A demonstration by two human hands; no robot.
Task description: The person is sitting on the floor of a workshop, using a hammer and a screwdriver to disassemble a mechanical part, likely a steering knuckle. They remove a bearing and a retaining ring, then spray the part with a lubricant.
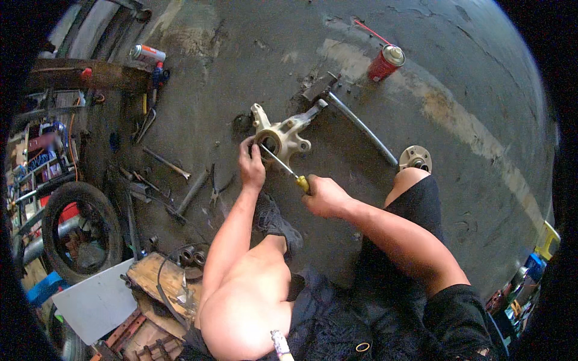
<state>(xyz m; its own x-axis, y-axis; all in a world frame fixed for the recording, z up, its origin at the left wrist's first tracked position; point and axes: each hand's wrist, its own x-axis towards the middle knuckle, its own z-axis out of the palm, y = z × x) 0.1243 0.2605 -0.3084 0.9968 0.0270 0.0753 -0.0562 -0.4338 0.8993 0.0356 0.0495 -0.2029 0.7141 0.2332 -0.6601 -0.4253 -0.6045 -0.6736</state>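
One knuckle [282,133], pale metal, lies on the concrete floor [469,120] at centre. The left hand [251,165] is closed on the knuckle's left rim beside the bore. The right hand [325,195] is clenched around the yellow handle of one screwdriver [283,165]; its shaft runs up and left, tip at the bore.

Two spray cans: one red can [385,62], cylindrical, with a thin red tube, upper right; one silver can [147,54], lying on its side, upper left. One long bar [361,126] runs from the knuckle's right arm down to one round hub [415,158]. One tyre [81,231] stands at left. Loose tools [174,174] crowd the floor left of the knuckle. Open floor extends right of the bar to the far edge.
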